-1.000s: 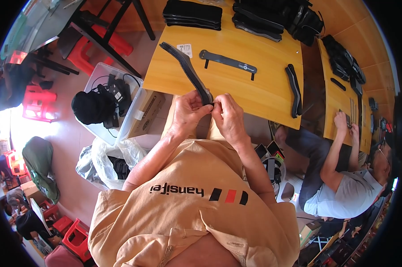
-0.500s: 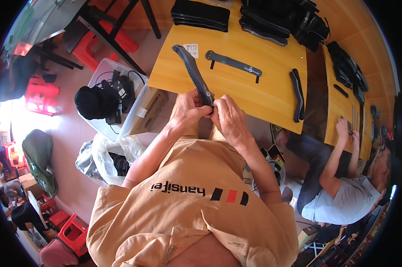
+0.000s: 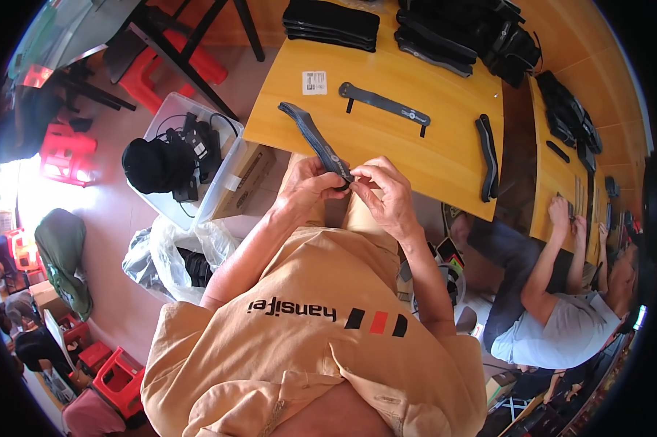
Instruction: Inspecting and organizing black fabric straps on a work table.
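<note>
A dark grey, flat strap [image 3: 314, 137], seemingly of layered fabric, slants up and left from my hands over the near edge of the table. My left hand [image 3: 303, 183] is closed round its near end, thumb on top. At that same end, my right hand [image 3: 388, 195] pinches the tip between thumb and fingers; the exact spot is partly hidden by the fingertips. Beyond them a similar dark strap [image 3: 384, 105] lies flat on the yellow table [image 3: 430, 164], with two short black tabs sticking out. A white printed label [image 3: 314, 83] lies left of it.
Stacks of black fabric pieces [image 3: 330, 25] line the table's far side. A folded strap [image 3: 486, 156] lies at its right edge. Left of me stand a clear bin [image 3: 226, 156] with black gear and a plastic bag [image 3: 175, 255]. A co-worker [image 3: 561, 328] sits at the right-hand table.
The strap's far end has swung down and left, uncovering the whole label. My right hand's fingers have shifted and opened out somewhat, still pinching the near end.
</note>
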The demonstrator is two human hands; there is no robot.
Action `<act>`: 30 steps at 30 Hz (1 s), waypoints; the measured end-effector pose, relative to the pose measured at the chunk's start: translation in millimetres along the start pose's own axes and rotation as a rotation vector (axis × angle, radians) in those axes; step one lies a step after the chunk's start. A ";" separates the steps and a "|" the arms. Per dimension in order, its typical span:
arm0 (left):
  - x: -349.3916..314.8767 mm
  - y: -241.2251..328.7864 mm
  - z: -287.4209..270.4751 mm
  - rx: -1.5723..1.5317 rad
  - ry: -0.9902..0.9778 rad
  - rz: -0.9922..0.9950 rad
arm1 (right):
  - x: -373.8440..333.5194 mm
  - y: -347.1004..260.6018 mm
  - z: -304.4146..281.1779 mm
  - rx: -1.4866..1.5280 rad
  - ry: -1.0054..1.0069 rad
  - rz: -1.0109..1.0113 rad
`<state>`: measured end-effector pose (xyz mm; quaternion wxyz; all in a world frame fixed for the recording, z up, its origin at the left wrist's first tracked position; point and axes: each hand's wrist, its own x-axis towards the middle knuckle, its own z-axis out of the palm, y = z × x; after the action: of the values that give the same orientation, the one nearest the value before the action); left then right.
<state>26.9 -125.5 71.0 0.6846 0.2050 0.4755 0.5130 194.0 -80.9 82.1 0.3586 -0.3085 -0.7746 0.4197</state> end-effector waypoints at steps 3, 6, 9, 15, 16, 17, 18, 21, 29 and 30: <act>-1.1 2.8 5.4 0.062 0.003 0.006 | -2.8 1.5 -1.5 0.000 0.023 -0.002; -2.6 5.1 11.8 0.125 0.017 0.030 | -5.5 0.9 -4.3 0.034 0.040 0.028; -2.7 4.9 14.2 0.154 0.015 0.054 | -8.2 -0.5 -0.7 0.131 0.093 0.092; 0.1 1.0 16.4 0.197 0.004 0.027 | -15.7 3.2 0.1 0.191 0.130 0.131; 1.0 0.4 16.4 0.185 -0.001 0.011 | -16.3 4.1 0.1 0.215 0.132 0.162; 1.6 0.0 16.8 0.173 -0.006 -0.005 | -16.6 5.0 1.1 0.215 0.136 0.163; 1.7 -0.3 17.6 0.175 -0.008 -0.006 | -16.8 5.7 2.7 0.176 0.156 0.139; 1.8 -0.9 17.7 0.180 -0.014 0.016 | -16.8 -0.9 9.1 -0.056 0.185 0.041; 8.2 -6.9 5.8 0.162 -0.165 -0.096 | -22.4 3.4 15.5 -0.441 0.115 -0.179; 7.4 -8.9 4.5 0.163 -0.165 -0.094 | -21.5 3.6 15.2 -0.440 0.115 -0.181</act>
<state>35.4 -121.4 63.0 0.7258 0.2787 0.4669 0.4213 194.1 -102.5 66.6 0.3624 -0.3322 -0.8501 0.1888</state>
